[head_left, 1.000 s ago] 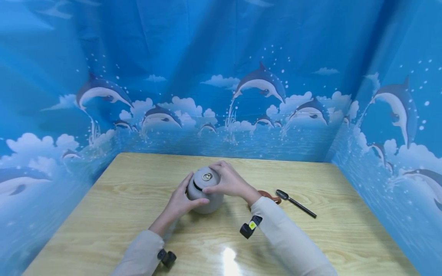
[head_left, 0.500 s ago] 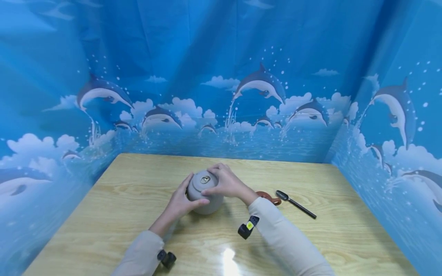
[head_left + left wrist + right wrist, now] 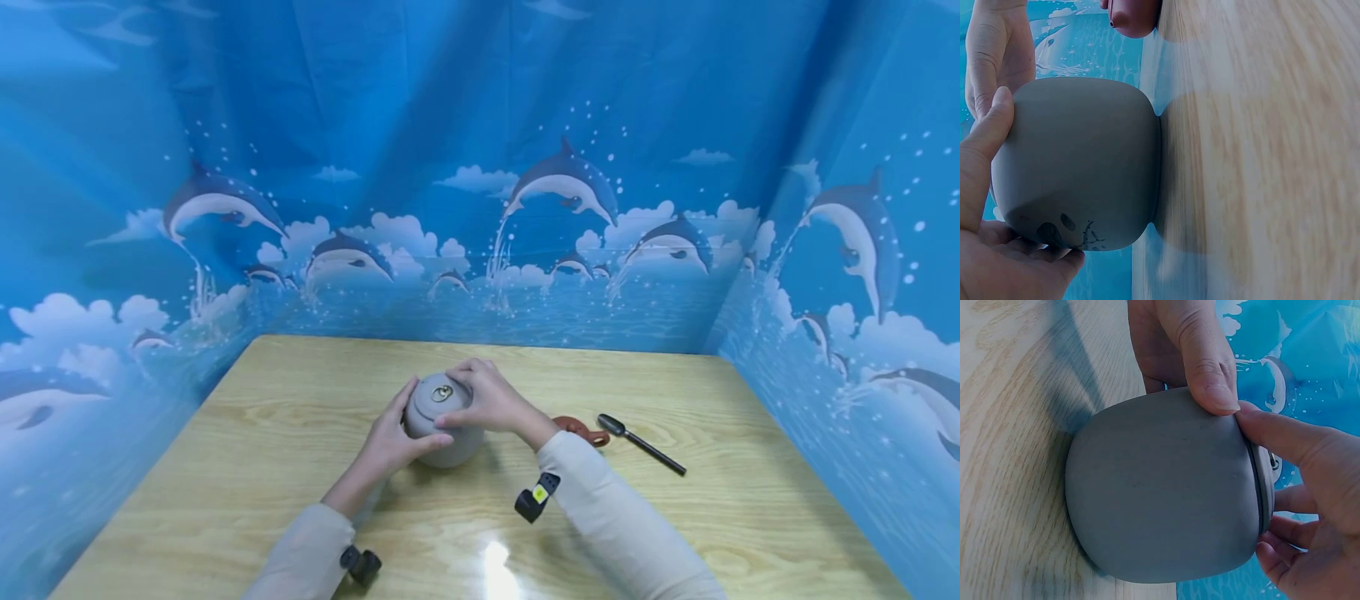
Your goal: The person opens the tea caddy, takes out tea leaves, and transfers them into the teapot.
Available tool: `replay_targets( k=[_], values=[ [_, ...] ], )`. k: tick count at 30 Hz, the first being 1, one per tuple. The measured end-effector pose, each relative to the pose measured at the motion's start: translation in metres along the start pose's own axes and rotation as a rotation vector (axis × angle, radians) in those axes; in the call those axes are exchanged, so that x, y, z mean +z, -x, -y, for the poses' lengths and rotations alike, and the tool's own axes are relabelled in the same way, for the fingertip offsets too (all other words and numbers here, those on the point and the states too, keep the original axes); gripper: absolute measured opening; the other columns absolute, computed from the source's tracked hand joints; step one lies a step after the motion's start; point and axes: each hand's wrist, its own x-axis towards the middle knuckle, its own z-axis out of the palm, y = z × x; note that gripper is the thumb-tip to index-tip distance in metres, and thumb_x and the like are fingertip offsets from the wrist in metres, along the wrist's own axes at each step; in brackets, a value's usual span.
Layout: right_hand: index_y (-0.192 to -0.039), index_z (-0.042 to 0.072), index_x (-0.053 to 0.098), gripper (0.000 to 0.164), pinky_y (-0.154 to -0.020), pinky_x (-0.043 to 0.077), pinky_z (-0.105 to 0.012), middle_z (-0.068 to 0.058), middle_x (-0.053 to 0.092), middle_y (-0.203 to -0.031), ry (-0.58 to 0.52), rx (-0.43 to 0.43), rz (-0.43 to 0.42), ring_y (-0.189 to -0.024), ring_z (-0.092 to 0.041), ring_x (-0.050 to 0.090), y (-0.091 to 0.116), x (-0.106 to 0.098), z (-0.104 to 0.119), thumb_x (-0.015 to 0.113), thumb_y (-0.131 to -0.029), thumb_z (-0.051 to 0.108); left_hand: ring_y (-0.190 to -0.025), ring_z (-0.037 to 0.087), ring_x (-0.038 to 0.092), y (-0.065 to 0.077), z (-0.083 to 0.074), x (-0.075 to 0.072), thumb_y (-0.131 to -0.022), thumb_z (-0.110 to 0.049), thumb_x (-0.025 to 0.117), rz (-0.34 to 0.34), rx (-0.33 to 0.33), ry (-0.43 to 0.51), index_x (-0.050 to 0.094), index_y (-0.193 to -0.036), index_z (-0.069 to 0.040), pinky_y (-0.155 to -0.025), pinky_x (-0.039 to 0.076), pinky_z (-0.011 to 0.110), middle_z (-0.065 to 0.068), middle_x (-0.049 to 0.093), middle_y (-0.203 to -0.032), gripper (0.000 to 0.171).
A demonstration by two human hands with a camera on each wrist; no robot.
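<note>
A rounded grey jar (image 3: 459,454) stands upright on the table, with a small dark branch-like drawing on its side in the left wrist view. Its grey lid (image 3: 429,406) carries a metal ring (image 3: 442,393) on top and sits level on the mouth. In the right wrist view only a thin dark seam shows between lid (image 3: 1265,494) and body. My left hand (image 3: 392,437) grips the jar's body from the left, thumb in front and fingers behind. My right hand (image 3: 493,400) holds the lid by its edge, thumb at the near side and fingers at the far side.
Right of the jar, a reddish-brown clay teapot (image 3: 573,427) is partly hidden behind my right wrist. Beside it lies a black long-handled scoop (image 3: 642,445). A blue dolphin-print curtain (image 3: 480,300) borders the wooden table (image 3: 315,375) at the back and sides.
The lid was tilted, with a dark gap at its front left; that gap has closed and the lid lies flat. My right hand lowered slightly with it. My left hand kept its hold.
</note>
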Motion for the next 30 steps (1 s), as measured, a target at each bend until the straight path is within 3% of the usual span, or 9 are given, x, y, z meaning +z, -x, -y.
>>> replay_targets(
  k=[10, 17, 23, 30],
  values=[
    [-0.139, 0.002, 0.048, 0.081, -0.088, 0.048, -0.038, -0.011, 0.049, -0.133, -0.015, -0.008, -0.015, -0.117, -0.025, 0.043, 0.000, 0.004, -0.001, 0.080, -0.076, 0.042, -0.139, 0.039, 0.029, -0.001, 0.002, -0.002, -0.069, -0.049, 0.083, 0.011, -0.008, -0.001, 0.014, -0.155, -0.017, -0.110, 0.032, 0.056, 0.019, 0.025, -0.155, 0.114],
    [-0.141, 0.003, 0.045, 0.081, -0.098, 0.046, -0.043, -0.013, 0.045, -0.141, -0.034, -0.015, -0.031, -0.124, -0.029, 0.043, 0.004, 0.007, -0.001, 0.078, -0.078, 0.042, -0.139, 0.040, 0.030, 0.000, 0.002, -0.003, -0.070, -0.049, 0.082, 0.004, 0.004, -0.007, 0.014, -0.155, -0.016, -0.110, 0.032, 0.057, 0.019, 0.026, -0.155, 0.114],
    [-0.147, 0.007, 0.037, 0.083, -0.110, 0.035, -0.051, -0.016, 0.037, -0.149, -0.048, -0.003, -0.043, -0.136, -0.032, 0.036, 0.012, 0.003, -0.007, 0.073, -0.083, 0.043, -0.139, 0.039, 0.029, 0.000, 0.001, -0.004, -0.068, -0.051, 0.083, 0.004, 0.016, -0.029, 0.015, -0.155, -0.015, -0.112, 0.027, 0.058, 0.017, 0.026, -0.155, 0.116],
    [-0.151, 0.017, 0.031, 0.076, -0.113, 0.026, -0.057, -0.013, 0.029, -0.155, -0.024, 0.073, -0.055, -0.142, -0.032, 0.026, 0.033, -0.018, -0.032, 0.063, -0.089, 0.049, -0.144, 0.036, 0.021, -0.004, 0.006, -0.015, -0.064, -0.062, 0.079, 0.084, 0.005, -0.099, 0.012, -0.155, -0.021, -0.113, 0.020, 0.061, 0.010, 0.018, -0.159, 0.120]
  ],
)
